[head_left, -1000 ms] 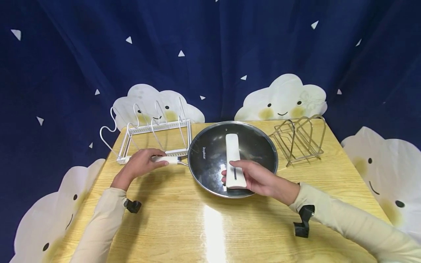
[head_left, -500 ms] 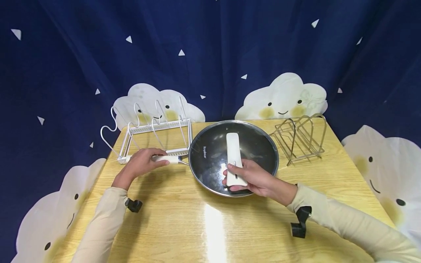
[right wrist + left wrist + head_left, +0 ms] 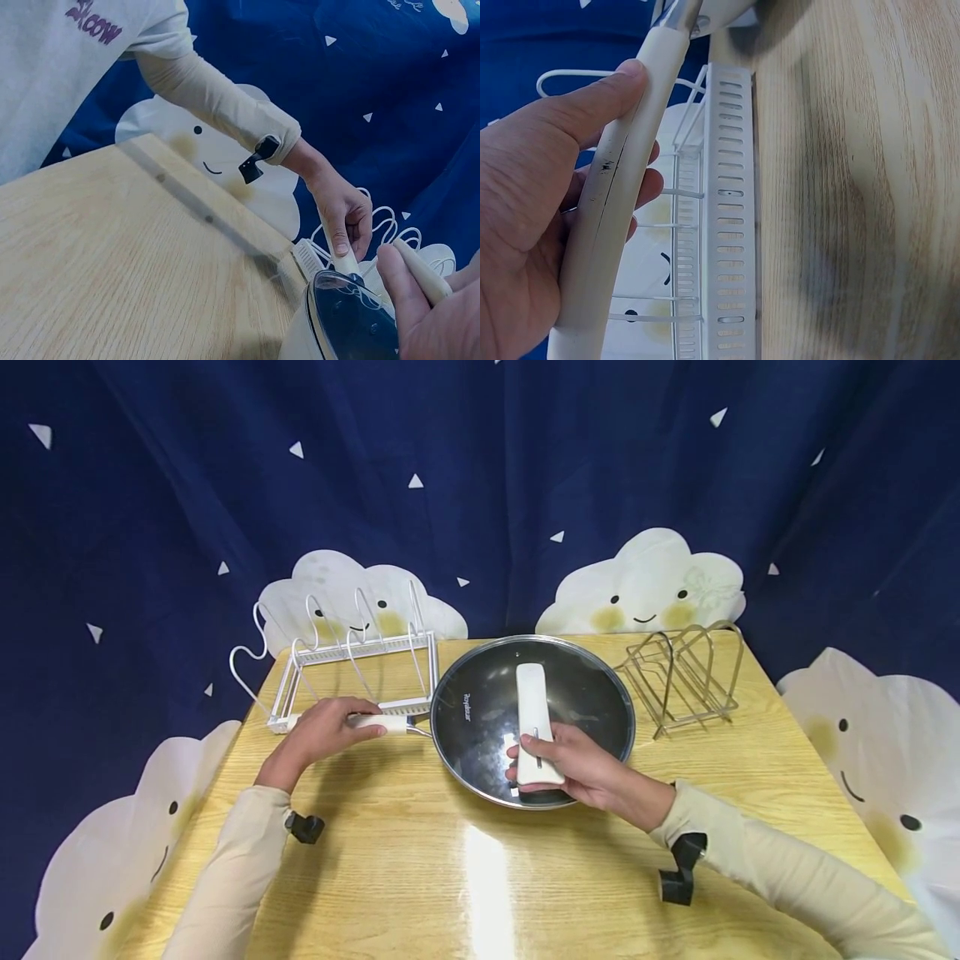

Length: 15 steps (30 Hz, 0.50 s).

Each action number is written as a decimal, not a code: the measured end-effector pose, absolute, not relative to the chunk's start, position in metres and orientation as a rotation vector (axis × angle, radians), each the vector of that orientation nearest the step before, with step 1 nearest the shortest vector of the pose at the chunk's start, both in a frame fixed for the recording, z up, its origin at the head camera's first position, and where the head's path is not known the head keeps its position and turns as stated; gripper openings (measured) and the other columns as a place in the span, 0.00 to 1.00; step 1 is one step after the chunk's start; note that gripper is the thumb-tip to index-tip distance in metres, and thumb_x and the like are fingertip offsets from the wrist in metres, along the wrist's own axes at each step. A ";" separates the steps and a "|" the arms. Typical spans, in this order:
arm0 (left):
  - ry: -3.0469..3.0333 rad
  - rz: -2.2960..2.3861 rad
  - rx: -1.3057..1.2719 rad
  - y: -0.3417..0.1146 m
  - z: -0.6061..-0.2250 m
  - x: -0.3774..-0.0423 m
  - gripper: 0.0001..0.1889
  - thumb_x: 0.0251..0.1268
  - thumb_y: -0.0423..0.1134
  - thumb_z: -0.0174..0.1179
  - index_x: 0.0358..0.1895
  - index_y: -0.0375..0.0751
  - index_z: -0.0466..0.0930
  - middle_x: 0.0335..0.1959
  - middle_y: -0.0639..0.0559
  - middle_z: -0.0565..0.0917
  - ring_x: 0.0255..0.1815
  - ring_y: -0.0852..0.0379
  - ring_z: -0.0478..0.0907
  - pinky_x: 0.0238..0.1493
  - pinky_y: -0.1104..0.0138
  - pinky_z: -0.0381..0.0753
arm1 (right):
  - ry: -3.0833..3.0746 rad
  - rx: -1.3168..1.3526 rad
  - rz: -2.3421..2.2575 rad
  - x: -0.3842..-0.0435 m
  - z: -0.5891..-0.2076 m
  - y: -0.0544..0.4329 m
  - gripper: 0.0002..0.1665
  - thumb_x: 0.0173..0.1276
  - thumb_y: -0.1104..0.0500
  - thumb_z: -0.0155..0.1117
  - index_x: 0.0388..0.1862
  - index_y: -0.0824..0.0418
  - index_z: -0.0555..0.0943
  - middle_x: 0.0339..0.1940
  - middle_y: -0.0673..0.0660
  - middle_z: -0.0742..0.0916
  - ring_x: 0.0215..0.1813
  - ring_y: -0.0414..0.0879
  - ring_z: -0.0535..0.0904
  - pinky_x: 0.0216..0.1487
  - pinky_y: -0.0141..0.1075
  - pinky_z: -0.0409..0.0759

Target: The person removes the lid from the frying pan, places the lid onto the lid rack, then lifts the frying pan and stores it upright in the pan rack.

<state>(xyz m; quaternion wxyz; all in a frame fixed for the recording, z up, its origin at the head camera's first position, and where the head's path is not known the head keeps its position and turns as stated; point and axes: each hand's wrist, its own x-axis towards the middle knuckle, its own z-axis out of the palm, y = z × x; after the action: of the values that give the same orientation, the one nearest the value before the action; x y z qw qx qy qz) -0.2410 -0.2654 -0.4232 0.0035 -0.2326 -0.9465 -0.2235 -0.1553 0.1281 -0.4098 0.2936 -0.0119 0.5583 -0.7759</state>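
A wide pan (image 3: 298, 341) with a dark glass lid (image 3: 480, 693) on it sits mid-table at the back. My left hand (image 3: 322, 727) grips the pan's cream side handle (image 3: 390, 723), thumb along the top. In the left wrist view the fingers of that hand (image 3: 525, 202) curl round the handle (image 3: 622, 180) from behind. On the lid stands a long white lid handle (image 3: 532, 693); my right hand (image 3: 588, 768) holds its near end, thumb on top near a slim metal strip. The right wrist view shows this hand (image 3: 442, 322) close up, partly cut off.
A white wire rack (image 3: 360, 647) stands at the back left, just behind the pan handle. At the back right is a bronze-coloured wire rack (image 3: 678, 681), close to the pan's right side. The wooden table (image 3: 420, 885) ends at a dark blue curtain (image 3: 487, 485).
My right hand has shifted slightly on the lid handle, its thumb now a little lower. The left hand, pan and lid stay almost where they were.
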 end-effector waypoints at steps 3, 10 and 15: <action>-2.968 -0.699 -0.733 -0.266 -0.423 -0.240 0.15 0.63 0.52 0.72 0.49 0.50 0.90 0.45 0.52 0.89 0.42 0.52 0.83 0.45 0.50 0.80 | 1.499 -0.040 -2.074 -0.154 -0.411 0.128 0.22 0.83 0.62 0.50 0.65 0.75 0.60 0.48 0.61 0.83 0.42 0.51 0.89 0.44 0.42 0.88; -2.969 -0.700 -0.739 -0.266 -0.423 -0.239 0.14 0.64 0.51 0.71 0.48 0.49 0.90 0.43 0.52 0.89 0.41 0.53 0.82 0.45 0.51 0.80 | 1.611 -0.085 -2.070 -0.154 -0.415 0.124 0.21 0.82 0.62 0.51 0.63 0.76 0.63 0.47 0.62 0.82 0.41 0.53 0.89 0.46 0.45 0.88; -2.960 -0.714 -0.768 -0.265 -0.423 -0.239 0.14 0.64 0.50 0.71 0.48 0.49 0.89 0.43 0.52 0.89 0.40 0.54 0.81 0.45 0.53 0.79 | 1.650 -0.105 -2.090 -0.154 -0.418 0.123 0.21 0.82 0.61 0.51 0.62 0.77 0.64 0.46 0.62 0.81 0.40 0.52 0.90 0.47 0.46 0.87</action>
<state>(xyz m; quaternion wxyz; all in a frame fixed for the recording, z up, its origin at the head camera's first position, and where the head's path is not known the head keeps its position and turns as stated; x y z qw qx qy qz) -0.2389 -0.2653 -0.4233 0.0004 -0.2446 -0.9426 -0.2273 -0.1537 0.1230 -0.4179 0.2362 -0.0382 0.6018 -0.7620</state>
